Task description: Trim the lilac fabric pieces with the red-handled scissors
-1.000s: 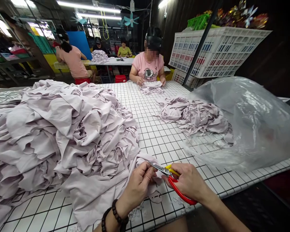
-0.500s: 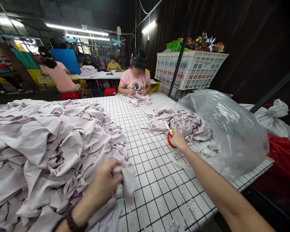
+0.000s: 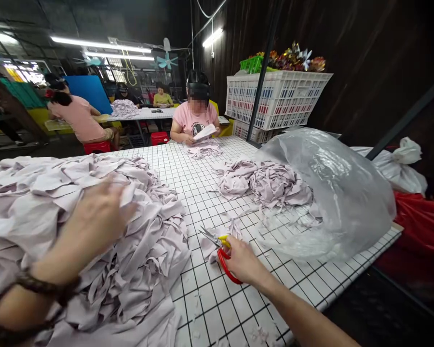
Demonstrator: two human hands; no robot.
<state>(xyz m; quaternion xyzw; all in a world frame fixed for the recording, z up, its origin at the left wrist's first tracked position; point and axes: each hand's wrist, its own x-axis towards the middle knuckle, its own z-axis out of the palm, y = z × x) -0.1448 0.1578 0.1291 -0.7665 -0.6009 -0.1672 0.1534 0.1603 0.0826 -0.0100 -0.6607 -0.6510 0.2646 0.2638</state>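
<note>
By the room's dark wall (image 3: 369,67), 1 gridded table (image 3: 198,207) carries 1 large cloth pile (image 3: 137,270) at left. My right fingers (image 3: 233,242) clamp 1 pair of scissors (image 3: 216,241); whether my blurred left fingers (image 3: 108,195) part, I cannot tell.

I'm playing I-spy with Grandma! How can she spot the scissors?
On the white checked table, look between the big cloth pile and the clear plastic bag. The camera wearer's right hand holds the scissors there. Their red and yellow handles stand out against pale cloth.

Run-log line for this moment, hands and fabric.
left hand: blurred over large fabric pile, contact unclear | right hand: holds scissors near fabric piece | beyond: smaller fabric pile by clear plastic bag
</note>
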